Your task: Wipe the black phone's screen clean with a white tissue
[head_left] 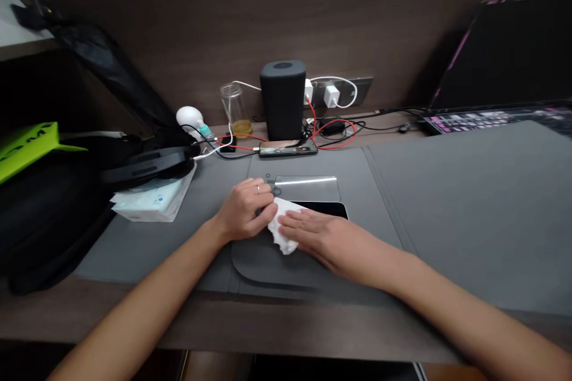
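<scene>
A phone [333, 209] with a black screen and light rim lies on the grey desk mat, mostly hidden by my hands. My left hand [249, 208], with a ring on one finger, is curled closed at the phone's left end. Its thumb reaches the edge of a crumpled white tissue [282, 238]. Flat over that tissue lies my right hand [319, 235], its fingers together and pressing it against the phone. Just beyond the phone rests a clear, thin rectangular sheet [308, 190] that catches the light.
At the back, a second phone [288, 149] lies before a dark speaker [283, 101], among cables and a glass jar [236, 113]. Left are a tissue pack [154, 202], headphones [147, 166] and a black bag [49, 220]. An open laptop [504, 65] stands at the right.
</scene>
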`<state>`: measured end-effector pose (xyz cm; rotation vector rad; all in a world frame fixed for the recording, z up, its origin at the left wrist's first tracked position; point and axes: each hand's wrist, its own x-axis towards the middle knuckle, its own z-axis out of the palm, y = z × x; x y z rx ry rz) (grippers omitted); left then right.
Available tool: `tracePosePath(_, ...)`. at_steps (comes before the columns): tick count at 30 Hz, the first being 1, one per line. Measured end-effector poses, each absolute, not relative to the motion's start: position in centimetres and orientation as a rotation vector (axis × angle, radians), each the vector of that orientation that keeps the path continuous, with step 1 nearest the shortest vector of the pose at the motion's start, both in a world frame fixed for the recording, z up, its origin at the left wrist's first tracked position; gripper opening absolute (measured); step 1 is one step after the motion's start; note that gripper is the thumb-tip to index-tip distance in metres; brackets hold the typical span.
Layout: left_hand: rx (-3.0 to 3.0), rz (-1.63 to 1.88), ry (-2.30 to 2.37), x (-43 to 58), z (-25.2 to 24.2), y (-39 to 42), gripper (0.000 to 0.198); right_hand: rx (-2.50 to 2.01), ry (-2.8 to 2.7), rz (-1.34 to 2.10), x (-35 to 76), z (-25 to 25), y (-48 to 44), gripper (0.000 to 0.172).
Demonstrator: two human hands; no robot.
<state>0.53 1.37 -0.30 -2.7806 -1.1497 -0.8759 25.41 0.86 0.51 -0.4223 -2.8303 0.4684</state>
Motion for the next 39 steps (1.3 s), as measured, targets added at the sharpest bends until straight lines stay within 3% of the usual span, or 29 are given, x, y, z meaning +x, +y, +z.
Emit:
tracePosePath(6,-2.763,-0.910,-1.544,0.3,-0.7,1.7,0.029,-0.633,-2.788,0.400,29.7,0.3,-1.1,0.042)
tracePosePath(10,-2.648,-1.120,-1.760,0.0,-1.6,1.9,0.037,-0.892,-2.691,0.368,33.1,0.3,-1.8,0.045)
tracePosePath(14,-2.660,-1.154,-1.788,0.2,-1.9,2.0,0.038,-1.003,-2.666,0.322,32.4,0.1,-1.5,0.045)
tracePosePath(20,-2.709,-1.120,-1.721,0.3,-1.8,2.0,0.042,-0.813,-2.718,0.368,25.4,-0.2,-0.2,0.039)
tracePosePath(26,-2.773,-1.223,-1.512,0.3,-1.7,1.4,0.045,-0.776,-2.699,0.320,22.9,-1.4,-2.6,0.044)
tracePosePath(30,-2.786,-1.254,-1.438,0.8,-1.3,0.9,0.039,-0.862,-2.690,0.334,27.5,-1.0,-3.7,0.046)
tracePosePath(34,-2.733,-1.233,-1.679,1.1,-1.3,0.9,0.022,-1.106,-2.569,0.319,30.9,-0.5,-3.7,0.043)
tracePosePath(39,-2.664,-1.271,-1.768,1.0,-1.6,1.2,0.010,-1.076,-2.570,0.297,26.8,-0.8,-2.4,0.043)
